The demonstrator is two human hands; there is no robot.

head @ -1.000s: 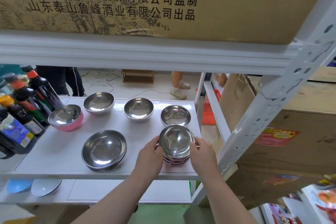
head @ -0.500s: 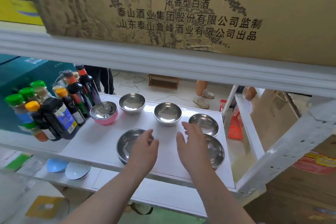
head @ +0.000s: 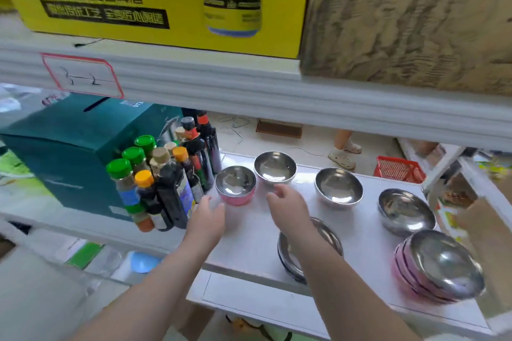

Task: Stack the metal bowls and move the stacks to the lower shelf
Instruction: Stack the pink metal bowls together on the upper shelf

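on the white shelf (head: 249,246), both hands have moved left since a moment ago, away from the pink stack (head: 437,268) at the front right. the left hand (head: 206,220) and right hand (head: 288,207) hover either side of a shiny pink-sided bowl (head: 235,185) beside the bottles (head: 166,174), fingers spread, holding nothing.

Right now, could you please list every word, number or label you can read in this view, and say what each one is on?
"3-2", handwritten: red-bordered tag on the shelf beam.
"小麦白啤酒", partly blurred: yellow carton on the upper shelf.
Black banner below it on that carton: too blurred to read.
Printed can on the carton: text too small.
Sauce bottle labels: too small to read.
Brown carton: pattern only, nothing readable.
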